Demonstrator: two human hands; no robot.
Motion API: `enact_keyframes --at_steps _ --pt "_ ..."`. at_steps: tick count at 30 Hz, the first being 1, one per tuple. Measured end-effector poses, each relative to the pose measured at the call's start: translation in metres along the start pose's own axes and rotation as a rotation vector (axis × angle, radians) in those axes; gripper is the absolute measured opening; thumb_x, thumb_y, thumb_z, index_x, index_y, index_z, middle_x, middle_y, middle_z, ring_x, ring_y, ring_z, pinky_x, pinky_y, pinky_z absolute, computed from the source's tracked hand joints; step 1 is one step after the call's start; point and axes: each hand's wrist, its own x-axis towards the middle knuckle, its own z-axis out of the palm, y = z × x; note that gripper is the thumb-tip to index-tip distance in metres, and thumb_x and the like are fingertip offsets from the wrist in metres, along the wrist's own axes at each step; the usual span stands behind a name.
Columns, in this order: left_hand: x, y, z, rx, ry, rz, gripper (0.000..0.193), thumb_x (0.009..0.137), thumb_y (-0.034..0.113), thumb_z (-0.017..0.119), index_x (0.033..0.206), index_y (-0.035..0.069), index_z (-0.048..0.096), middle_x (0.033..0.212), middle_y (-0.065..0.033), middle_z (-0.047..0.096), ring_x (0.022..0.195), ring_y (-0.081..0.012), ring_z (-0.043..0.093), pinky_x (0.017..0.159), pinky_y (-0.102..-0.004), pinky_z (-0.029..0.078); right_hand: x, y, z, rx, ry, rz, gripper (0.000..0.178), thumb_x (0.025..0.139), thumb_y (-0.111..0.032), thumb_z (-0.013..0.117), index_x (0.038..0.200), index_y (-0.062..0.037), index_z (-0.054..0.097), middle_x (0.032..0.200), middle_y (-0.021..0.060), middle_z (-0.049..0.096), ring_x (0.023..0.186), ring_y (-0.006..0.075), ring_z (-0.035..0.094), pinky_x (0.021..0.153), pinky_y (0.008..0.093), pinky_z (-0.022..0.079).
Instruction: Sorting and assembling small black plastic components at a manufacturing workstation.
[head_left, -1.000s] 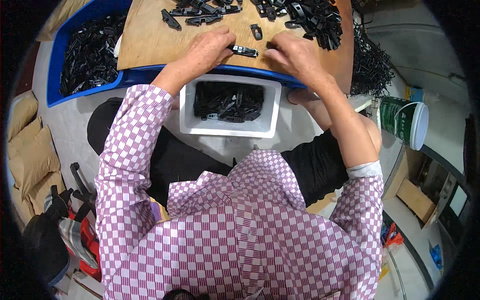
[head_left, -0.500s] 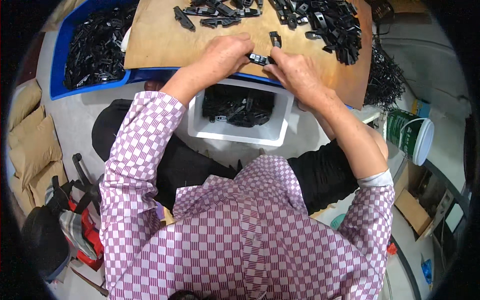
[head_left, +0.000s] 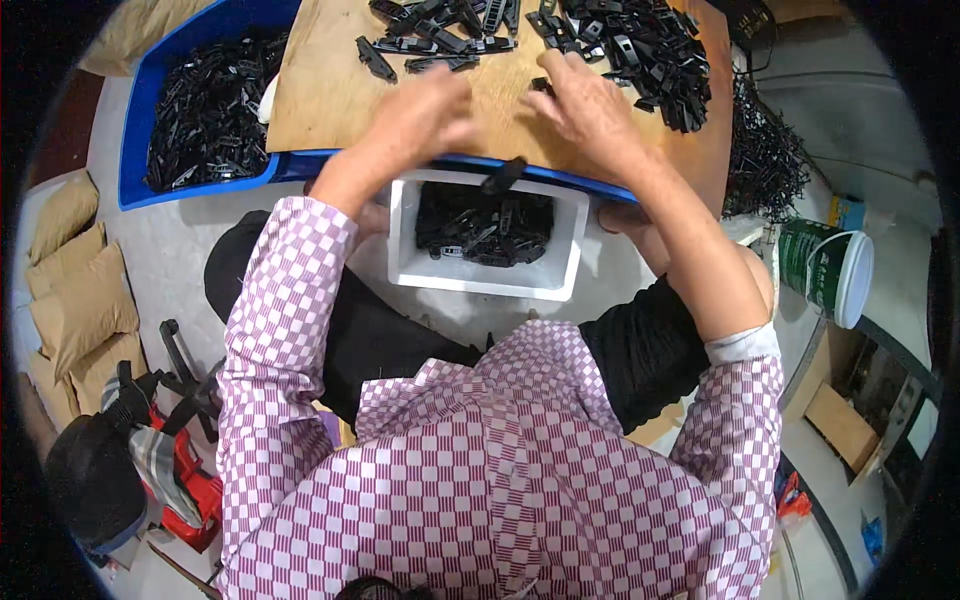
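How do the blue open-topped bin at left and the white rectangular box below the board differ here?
Colour: the blue open-topped bin is blue; the white rectangular box is white.
Place: the bin is partly covered by the pale wooden board; the box sits mostly uncovered before the person.
Shared: both hold jumbled small black parts.

Left hand (head_left: 425,115) blurred, 1 black part (head_left: 503,176) blurred over white box (head_left: 480,284), wooden board (head_left: 330,90) cut off at top
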Motion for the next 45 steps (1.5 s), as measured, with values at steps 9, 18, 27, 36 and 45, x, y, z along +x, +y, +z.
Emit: enact_keyframes --at_steps 9,18,27,36,45 --pt "0.025 -0.028 0.012 0.360 0.263 -0.114 0.027 0.085 0.018 0.065 0.109 0.009 0.058 0.090 -0.0148 0.064 0.090 -0.0351 0.064 0.075 -0.0460 0.052 -0.008 -0.001 0.010 -0.047 -0.157 0.012 0.020 0.097 -0.019 0.049 0.113 -0.0091 0.055 0.100 0.0208 0.062 0.092 0.0406 0.063 0.076 0.0482 0.051" --pt "0.038 0.001 0.046 -0.375 0.215 -0.199 0.047 0.085 0.006 0.058 0.130 0.013 0.048 0.079 -0.0168 0.065 0.076 -0.0369 0.065 0.070 -0.0460 0.052 -0.015 0.033 0.011 0.348 -0.164 0.166 0.021 0.096 -0.021 0.052 0.113 -0.0090 0.057 0.100 0.0189 0.067 0.096 0.0390 0.063 0.081 0.0442 0.050" --pt "0.034 0.012 0.030 0.154 0.315 0.061 0.037 0.086 0.008 0.060 0.122 0.015 0.056 0.109 -0.0154 0.062 0.103 -0.0355 0.063 0.084 -0.0454 0.053 -0.019 0.029 -0.001 -0.041 -0.050 -0.118 0.021 0.090 -0.024 0.064 0.100 -0.0063 0.060 0.094 0.0132 0.059 0.087 0.0345 0.062 0.073 0.0447 0.050" --pt "0.023 0.007 0.028 0.278 0.170 0.228 0.025 0.081 0.011 0.069 0.101 0.008 0.055 0.111 -0.0100 0.055 0.096 -0.0332 0.062 0.074 -0.0419 0.054 -0.021 0.030 0.001 -0.090 -0.042 -0.155 0.020 0.088 -0.022 0.066 0.097 -0.0050 0.061 0.093 0.0128 0.057 0.085 0.0345 0.062 0.071 0.0442 0.050" --pt "0.006 0.006 0.024 0.151 0.240 0.131 0.021 0.084 0.013 0.069 0.100 0.006 0.057 0.103 -0.0113 0.058 0.088 -0.0340 0.065 0.075 -0.0423 0.054 -0.017 0.008 0.000 0.097 -0.030 -0.194 0.019 0.088 -0.022 0.065 0.093 -0.0035 0.060 0.089 0.0162 0.063 0.083 0.0363 0.063 0.070 0.0435 0.050"
